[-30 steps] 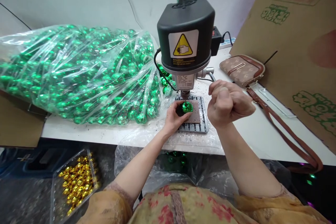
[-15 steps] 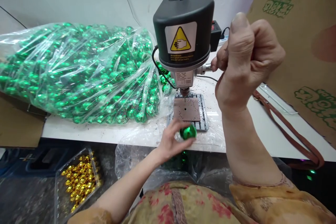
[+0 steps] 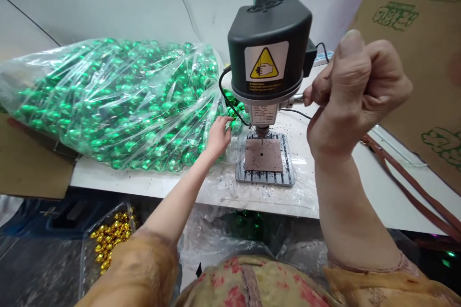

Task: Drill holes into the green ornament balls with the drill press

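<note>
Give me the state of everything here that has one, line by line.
Left hand: bent, at the bag's gathered end
Right hand: closed on the handle
Bag: bulging with green balls
Drill bit: raised above the board
Board: flat, holed
Base plate: littered with dark bits
Container: holding gold balls, partly hidden

my left fingers (image 3: pixel 225 121): loosely spread at mouth of clear bag (image 3: pixel 36 68), green balls (image 3: pixel 126 105) inside | my right fingers (image 3: pixel 321 88): curled round drill press (image 3: pixel 268 31) lever (image 3: pixel 297 100) | brown plate (image 3: pixel 270 162), one hole, on slotted base (image 3: pixel 240 172) | gold balls (image 3: pixel 112 235) in clear tray, lower than table (image 3: pixel 115 180)
</note>
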A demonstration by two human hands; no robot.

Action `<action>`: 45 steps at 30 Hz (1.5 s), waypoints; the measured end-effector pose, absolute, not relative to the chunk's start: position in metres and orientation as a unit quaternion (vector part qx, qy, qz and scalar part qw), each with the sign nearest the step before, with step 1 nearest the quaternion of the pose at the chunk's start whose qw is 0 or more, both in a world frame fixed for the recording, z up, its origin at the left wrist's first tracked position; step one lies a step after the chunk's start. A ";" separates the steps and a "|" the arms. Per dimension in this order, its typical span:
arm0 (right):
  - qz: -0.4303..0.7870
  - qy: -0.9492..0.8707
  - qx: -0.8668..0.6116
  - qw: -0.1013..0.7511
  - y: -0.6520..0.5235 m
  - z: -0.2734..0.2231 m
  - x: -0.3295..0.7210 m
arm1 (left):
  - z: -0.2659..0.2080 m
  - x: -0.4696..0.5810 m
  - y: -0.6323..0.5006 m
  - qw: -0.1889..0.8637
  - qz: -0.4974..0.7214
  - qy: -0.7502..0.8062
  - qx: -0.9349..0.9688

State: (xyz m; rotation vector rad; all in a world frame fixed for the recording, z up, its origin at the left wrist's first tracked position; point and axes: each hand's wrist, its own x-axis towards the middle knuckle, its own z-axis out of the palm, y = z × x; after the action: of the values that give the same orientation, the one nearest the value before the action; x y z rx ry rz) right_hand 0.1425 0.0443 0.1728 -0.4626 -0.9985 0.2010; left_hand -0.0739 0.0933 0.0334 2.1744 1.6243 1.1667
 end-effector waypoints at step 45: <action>0.088 -0.507 -0.246 0.821 0.037 0.171 0.144 | 0.002 -0.017 0.040 0.222 0.407 0.474 0.749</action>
State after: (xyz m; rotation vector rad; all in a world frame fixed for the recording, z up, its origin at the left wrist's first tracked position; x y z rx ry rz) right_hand 0.1438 0.0372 0.1711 -0.5242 -1.0784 0.1883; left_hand -0.0166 0.0403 0.0024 2.0682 1.3099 1.1252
